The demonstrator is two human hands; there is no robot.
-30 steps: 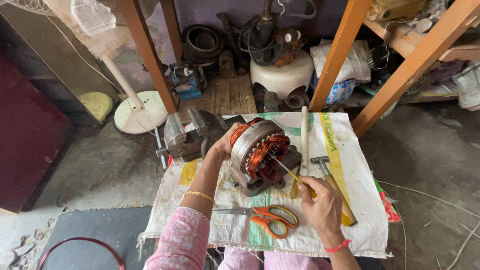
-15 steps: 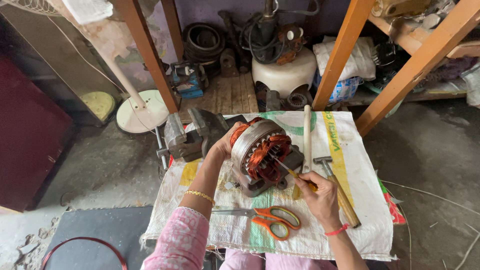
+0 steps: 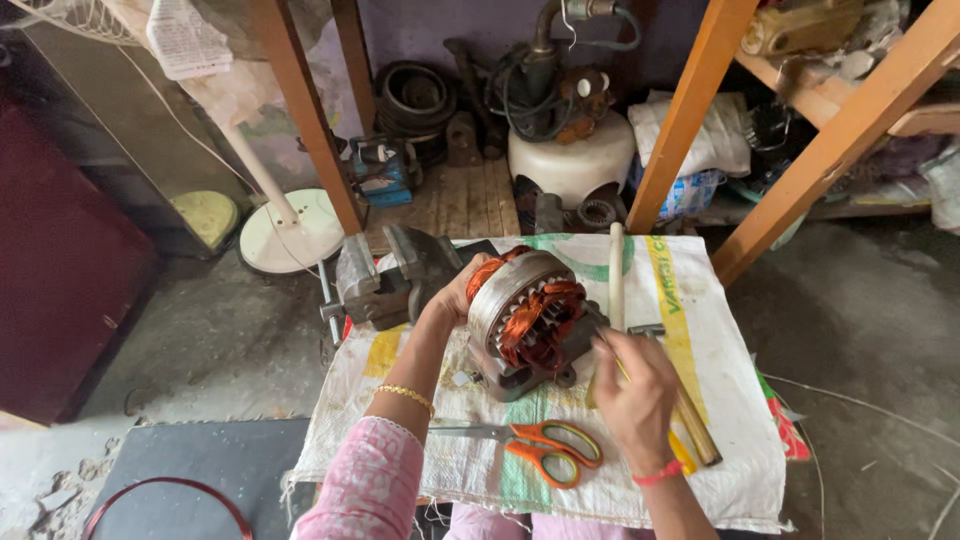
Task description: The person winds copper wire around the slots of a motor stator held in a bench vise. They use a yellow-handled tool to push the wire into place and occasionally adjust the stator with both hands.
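A motor stator (image 3: pixel 530 315), a metal ring wound with copper-coloured wire, stands tilted on a white woven sack (image 3: pixel 700 350). My left hand (image 3: pixel 462 292) grips its left rim and steadies it. My right hand (image 3: pixel 632 390) holds a thin yellow-handled tool (image 3: pixel 684 452) whose tip points into the windings on the stator's right side. Orange-handled scissors (image 3: pixel 540 447) lie on the sack just in front of me, between my arms.
A hammer with a wooden handle (image 3: pixel 690 410) and a white rod (image 3: pixel 616 275) lie right of the stator. A bench vise (image 3: pixel 390 280) sits at the left. Behind are wooden shelf posts (image 3: pixel 690 110), a fan stand base (image 3: pixel 292 230), a pump and clutter.
My right hand has moved up and closer to the stator, bringing the tool tip against the windings. My left hand keeps its grip on the rim.
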